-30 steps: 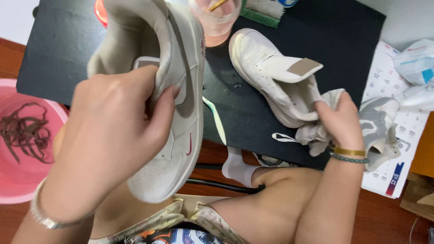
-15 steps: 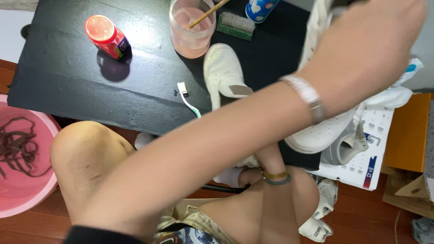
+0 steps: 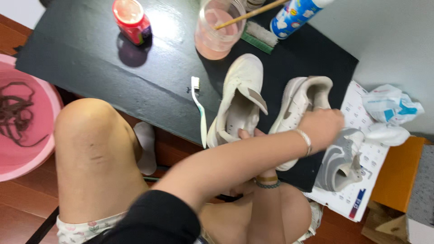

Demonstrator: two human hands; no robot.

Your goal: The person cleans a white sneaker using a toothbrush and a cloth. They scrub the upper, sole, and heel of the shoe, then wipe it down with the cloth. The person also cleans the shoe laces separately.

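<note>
Two white sneakers lie on the black table [image 3: 90, 54]. My left hand [image 3: 322, 127], with a silver bracelet on the wrist, reaches across my body and grips the side of the right sneaker [image 3: 300, 101], which rests on the table. The left sneaker [image 3: 237, 101] lies beside it with its tongue flipped out. My right hand [image 3: 247, 134] is mostly hidden under my left forearm. Only its fingertips show at the heel of the left sneaker, and its beaded bracelets sit lower down.
A white toothbrush [image 3: 199, 110], a red jar [image 3: 131, 18], a clear cup of pinkish water with a stick [image 3: 219, 29], a scrub brush [image 3: 260, 36] and a spray can [image 3: 296, 13] sit on the table. A pink basin with dark laces [image 3: 22, 122] is left. A grey sneaker [image 3: 339, 162] lies on a printed sheet.
My left hand has carried the white sneaker from in front of my face across to the right and brought it down onto the table beside the other one.
</note>
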